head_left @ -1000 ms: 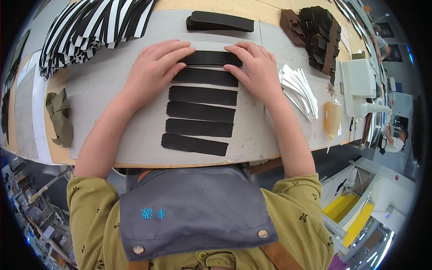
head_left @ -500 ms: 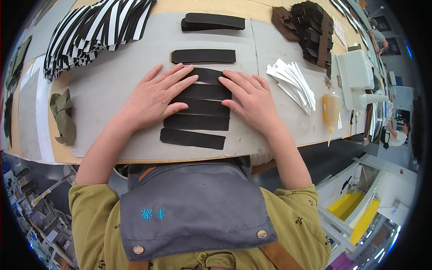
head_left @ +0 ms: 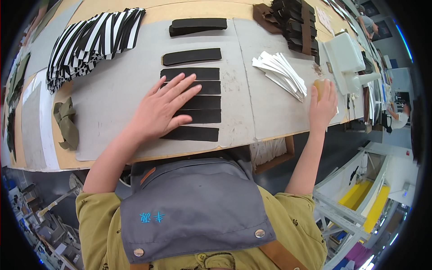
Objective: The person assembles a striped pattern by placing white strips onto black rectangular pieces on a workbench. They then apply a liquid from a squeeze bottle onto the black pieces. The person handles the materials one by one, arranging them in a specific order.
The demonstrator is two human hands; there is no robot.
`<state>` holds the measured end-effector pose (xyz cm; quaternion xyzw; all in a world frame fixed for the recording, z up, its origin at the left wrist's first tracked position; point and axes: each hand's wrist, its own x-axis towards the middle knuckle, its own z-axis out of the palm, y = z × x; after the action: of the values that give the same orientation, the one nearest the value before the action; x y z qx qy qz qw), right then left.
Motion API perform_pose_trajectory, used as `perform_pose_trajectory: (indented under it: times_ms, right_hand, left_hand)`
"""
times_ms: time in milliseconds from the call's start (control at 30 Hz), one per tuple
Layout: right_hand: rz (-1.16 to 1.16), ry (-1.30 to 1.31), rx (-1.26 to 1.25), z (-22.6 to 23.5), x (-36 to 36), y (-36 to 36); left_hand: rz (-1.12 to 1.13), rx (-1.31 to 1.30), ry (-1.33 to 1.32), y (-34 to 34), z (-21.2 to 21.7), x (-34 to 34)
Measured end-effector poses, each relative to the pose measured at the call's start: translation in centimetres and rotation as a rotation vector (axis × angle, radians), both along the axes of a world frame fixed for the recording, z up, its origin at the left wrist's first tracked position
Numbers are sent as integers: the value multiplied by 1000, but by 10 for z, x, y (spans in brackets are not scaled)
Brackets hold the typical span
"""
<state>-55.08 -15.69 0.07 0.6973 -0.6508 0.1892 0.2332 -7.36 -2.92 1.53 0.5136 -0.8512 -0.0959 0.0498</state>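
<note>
Several dark strips (head_left: pixel 191 133) lie one below another in a column on the grey mat. My left hand (head_left: pixel 159 108) rests flat across the left part of the column, fingers spread and holding nothing. Beyond them lie a dark stack of strips (head_left: pixel 192 56) with a tan left end and a second dark stack (head_left: pixel 199 26). Over at the right, my right hand (head_left: pixel 323 108) closes round an amber squeeze bottle (head_left: pixel 319 86); the hand hides most of the bottle, including its nozzle.
White strips (head_left: pixel 281 73) lie fanned left of the bottle. Farther back are a brown bundle (head_left: pixel 299 29) and a white container (head_left: pixel 344 53). Black-and-white strips (head_left: pixel 96 42) and an olive fabric piece (head_left: pixel 66 123) lie at the left. A box (head_left: pixel 274 153) sits below the table edge.
My right hand has left the strips and moved right onto the squeeze bottle. The left hand stays on the strips. The nearest strip now lies straighter and closer to the others.
</note>
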Motion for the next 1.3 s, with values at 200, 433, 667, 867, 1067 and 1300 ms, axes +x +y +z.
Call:
perform_pose_trajectory:
  times_ms: [200,433,667,867,1067,1300]
  right_hand:
    - [-244,-45,203,0,-25,-12]
    - [-496,-81,537,37,-28,-29]
    - [-472,-439,461,54,-42,-13]
    - [259,-1779,113,29,-21,70]
    - [695,-2061,269,-4,78,152]
    - [786,-2272,502,-33,118,195]
  left_hand:
    - [112,-13,-36,-8,-12,-11]
    - [156,-73,-75,-6,-16,-17]
    - [-98,64,37,43,15,-15]
    - [-140,128,30,80,6,-28]
    - [-72,55,38,90,-4,-39]
    - [3,5,114,92,-13,-56]
